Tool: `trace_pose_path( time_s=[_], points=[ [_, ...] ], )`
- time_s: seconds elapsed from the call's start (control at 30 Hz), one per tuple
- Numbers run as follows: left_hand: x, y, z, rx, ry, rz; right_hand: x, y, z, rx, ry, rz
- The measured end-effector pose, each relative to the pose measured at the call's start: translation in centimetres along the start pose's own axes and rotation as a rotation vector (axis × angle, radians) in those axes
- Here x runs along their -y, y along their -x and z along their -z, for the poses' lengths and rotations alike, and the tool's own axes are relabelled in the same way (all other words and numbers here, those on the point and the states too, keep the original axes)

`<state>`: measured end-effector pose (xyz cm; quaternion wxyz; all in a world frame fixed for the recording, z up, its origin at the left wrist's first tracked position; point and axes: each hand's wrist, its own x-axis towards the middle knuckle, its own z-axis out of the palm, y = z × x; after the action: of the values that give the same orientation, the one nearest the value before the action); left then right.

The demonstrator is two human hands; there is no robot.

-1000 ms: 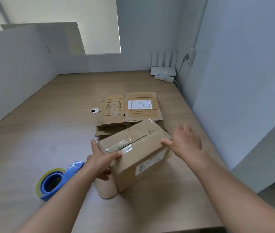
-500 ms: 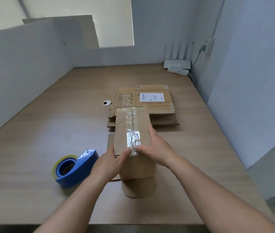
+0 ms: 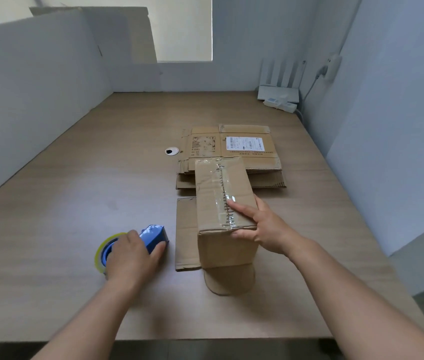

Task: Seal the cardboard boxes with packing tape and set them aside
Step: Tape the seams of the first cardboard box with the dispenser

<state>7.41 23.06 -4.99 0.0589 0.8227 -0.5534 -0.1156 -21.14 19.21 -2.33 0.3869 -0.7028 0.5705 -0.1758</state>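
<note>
the cardboard box (image 3: 221, 198) stands on the counter (image 3: 75, 203) straight ahead of the person, just in front of a stack of flattened boxes (image 3: 247, 149). a strip of clear tape (image 3: 221, 178), wrinkled and shiny, runs along its top seam. one flap (image 3: 186, 235) lies flat on the counter at the box's left side and a rounded flap (image 3: 229, 280) sticks out at the near end; how these fold cannot be told. the right hand (image 3: 262, 227) rests on the near right corner of the top, its fingers (image 3: 239, 206) stretched nearly straight, the forefinger touching the tape, so it presses rather than grips. the left hand (image 3: 130, 258) is curled over the blue tape dispenser (image 3: 153, 235), which sits on the counter to the left of the box, and holds it by its body

the box looks light and probably empty, so it is likely to slide on the smooth counter under a pull of tape unless a hand weighs it down. it should be stiff at the edges and corners, while the top panels would give near the seam. the taped face is slick; the bare cardboard sides offer better hold. for moving it aside, taking it by the two long sides, low enough to gather the loose flaps, seems safest
</note>
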Motion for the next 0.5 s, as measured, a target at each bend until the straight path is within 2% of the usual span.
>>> trace_pose_path(
  time_s=[0.1,0.27,0.4,0.5],
  points=[
    [2.4,-1.5,-1.5,0.173,-0.148,0.082,0.2,0.0,0.1,0.000,-0.019,-0.031],
    [2.0,-2.7,-2.0,0.200,-0.285,0.048,0.5,-0.1,0.0,-0.013,0.040,-0.055],
    [2.5,-4.1,-1.7,0.224,-0.132,0.039,0.7,0.0,0.2,-0.009,0.194,-0.089],
    [2.9,-4.7,-1.1,0.256,0.084,0.007,1.7,0.2,0.7,0.004,0.382,-0.137]
  ],
)
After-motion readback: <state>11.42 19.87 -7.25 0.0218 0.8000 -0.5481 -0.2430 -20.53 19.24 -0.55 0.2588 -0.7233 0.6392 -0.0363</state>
